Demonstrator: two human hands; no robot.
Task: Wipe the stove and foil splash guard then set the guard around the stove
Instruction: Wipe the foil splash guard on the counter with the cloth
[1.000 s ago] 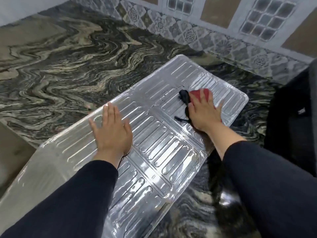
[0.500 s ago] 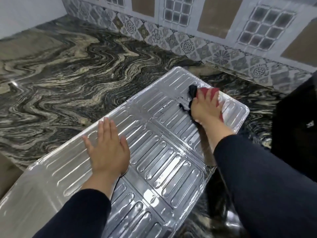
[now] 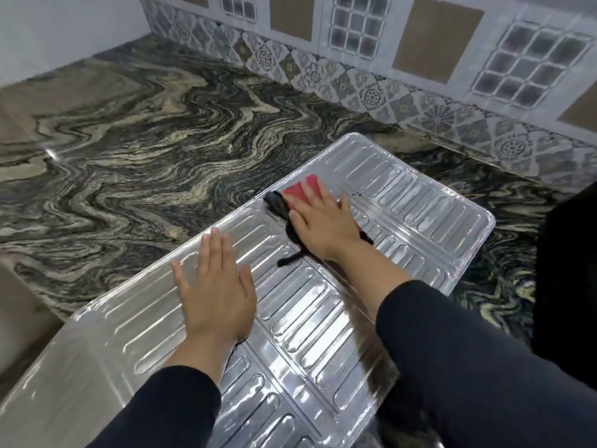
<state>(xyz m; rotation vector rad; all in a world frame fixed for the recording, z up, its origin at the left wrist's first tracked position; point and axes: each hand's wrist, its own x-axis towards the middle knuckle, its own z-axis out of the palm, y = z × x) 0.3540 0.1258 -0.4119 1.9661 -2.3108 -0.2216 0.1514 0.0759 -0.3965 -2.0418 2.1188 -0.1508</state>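
The silver foil splash guard (image 3: 420, 202) lies flat on the marbled countertop (image 3: 145, 150), its ribbed panels stretching from the near left to the far right. My left hand (image 3: 216, 292) rests flat on a middle panel, fingers spread, holding nothing. My right hand (image 3: 323, 221) presses a red and black cloth (image 3: 302, 190) onto the guard near a fold line. The cloth's black edge sticks out to the left of my palm. A black shape (image 3: 568, 286) at the right edge may be the stove; only part of it shows.
A patterned tile backsplash (image 3: 371, 92) runs along the back of the counter. A white wall (image 3: 64, 27) closes the far left corner. The counter's front edge (image 3: 35, 292) drops off at the near left, where the guard overhangs it.
My right hand slid the cloth leftward across the guard, from the far right panel toward the middle fold. My left hand stayed flat on the guard. The view tilted up slightly.
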